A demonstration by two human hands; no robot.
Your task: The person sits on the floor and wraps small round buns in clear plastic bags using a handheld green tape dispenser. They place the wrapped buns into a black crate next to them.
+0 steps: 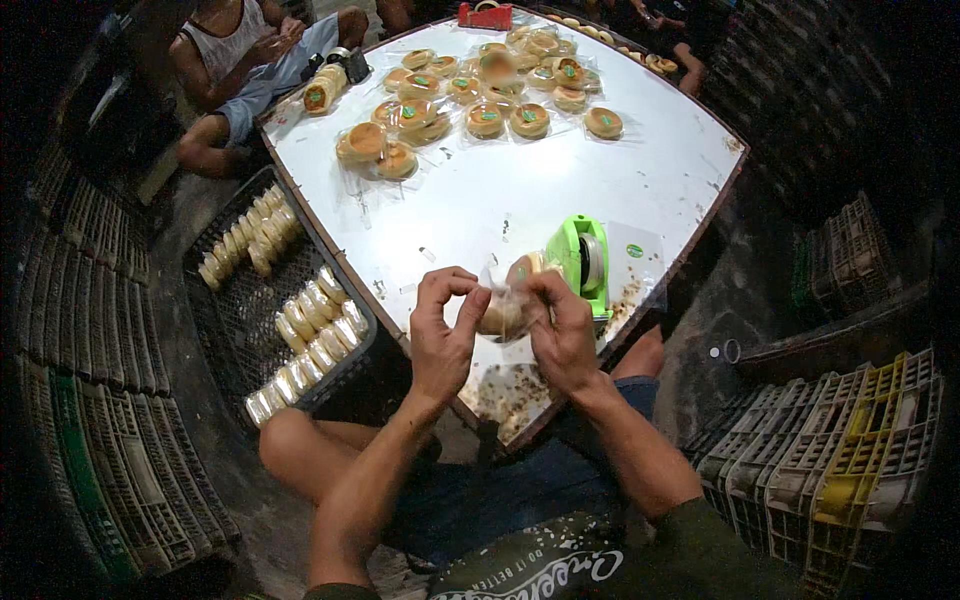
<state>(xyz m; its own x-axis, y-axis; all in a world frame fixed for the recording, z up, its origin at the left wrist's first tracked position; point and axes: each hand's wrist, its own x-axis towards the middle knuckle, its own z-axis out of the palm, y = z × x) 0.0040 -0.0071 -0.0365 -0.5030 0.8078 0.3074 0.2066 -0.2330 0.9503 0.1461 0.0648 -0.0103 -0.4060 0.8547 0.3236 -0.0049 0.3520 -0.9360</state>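
Observation:
Near the front corner of the table, a round brown bun (503, 320) in a clear plastic bag is between my two hands. My left hand (442, 335) is closed, its thumb and forefinger pinching the bag's edge from the left. From the right, my right hand (563, 335) is closed on the bag's gathered plastic, a little blurred. Just behind them lies another bun (522, 268), partly hidden by my right hand. A bright green tape dispenser (575, 260) with a pale roll stands beside my right hand. Clear bags (640, 255) with a green label lie right of it.
Many bagged buns (485, 120) cover the white table's (430, 215) far side. A black crate (225, 310) with rows of packed buns stands at left. Stacked crates (830, 450) line both sides. A red dispenser (485, 15) sits at the far edge; a person (240, 60) sits far left.

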